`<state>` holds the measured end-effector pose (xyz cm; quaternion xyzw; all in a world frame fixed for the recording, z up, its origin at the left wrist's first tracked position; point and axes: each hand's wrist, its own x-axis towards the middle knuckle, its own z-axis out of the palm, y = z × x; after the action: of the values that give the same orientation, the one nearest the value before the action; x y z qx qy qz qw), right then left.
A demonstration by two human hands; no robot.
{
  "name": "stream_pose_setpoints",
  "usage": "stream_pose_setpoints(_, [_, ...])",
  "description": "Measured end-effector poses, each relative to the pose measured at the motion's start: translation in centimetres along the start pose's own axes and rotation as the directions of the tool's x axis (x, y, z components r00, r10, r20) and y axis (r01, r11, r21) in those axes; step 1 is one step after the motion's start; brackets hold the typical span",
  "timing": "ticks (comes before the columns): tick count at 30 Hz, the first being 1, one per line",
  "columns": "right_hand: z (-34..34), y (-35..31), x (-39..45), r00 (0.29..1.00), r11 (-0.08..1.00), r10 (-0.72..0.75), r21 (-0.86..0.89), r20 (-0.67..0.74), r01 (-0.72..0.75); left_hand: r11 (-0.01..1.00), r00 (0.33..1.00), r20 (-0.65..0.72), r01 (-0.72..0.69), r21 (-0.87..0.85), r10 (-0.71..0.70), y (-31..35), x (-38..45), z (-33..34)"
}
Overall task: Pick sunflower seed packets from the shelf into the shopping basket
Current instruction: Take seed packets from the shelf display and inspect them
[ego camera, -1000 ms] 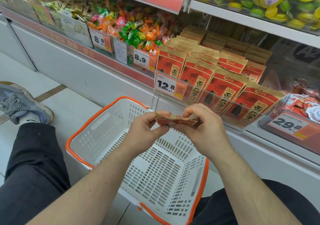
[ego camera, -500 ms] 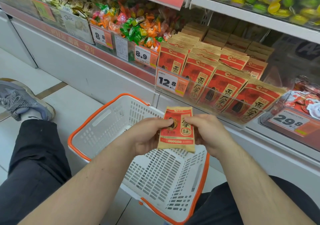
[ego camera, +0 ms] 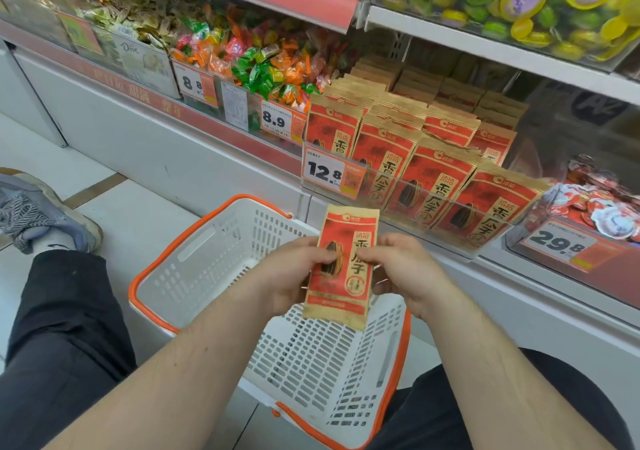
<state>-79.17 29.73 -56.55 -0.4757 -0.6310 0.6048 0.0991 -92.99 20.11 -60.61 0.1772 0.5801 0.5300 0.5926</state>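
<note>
because both hands, the left hand (ego camera: 294, 273) and right hand (ego camera: 403, 269), pinch one sunflower seed packet (ego camera: 341, 269) by its side edges, it hangs upright, face up, directly over the white shopping basket (ego camera: 194, 269), seemingly ready to drop in.

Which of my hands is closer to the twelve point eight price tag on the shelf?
Left. The left hand is below the 12.8 price tag, slightly left of it. The right hand is lower and farther right. Both hold the seed packet.

black trousers (ego camera: 65, 338); grey sneaker (ego camera: 41, 219) — bare forearms (ego camera: 194, 373)
</note>
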Motion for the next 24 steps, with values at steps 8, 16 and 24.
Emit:
stream_pose_setpoints(8, [-2.5, -2.2, -2.6, 0.893, 0.911, -0.405, -0.169, -0.196, 0.376, 0.890, 0.906, 0.020, -0.419, 0.180, 0.423, 3.8, -0.6, 3.0])
stream_pose_setpoints(16, [-9.2, -3.8, -5.4, 0.797, 0.796, -0.387, 0.268, -0.464, 0.542, 0.660, 0.718, 0.114, -0.681, 0.317, 0.687, 10.6, -0.3, 10.2])
stream_pose_setpoints(24, [-14.8, -5.9, -5.8, 0.557, 0.581, -0.393, 0.272, -0.731, 0.767, 0.177, 0.408, 0.148, -0.657, 0.733, 0.901, 12.7, 3.1, 13.2])
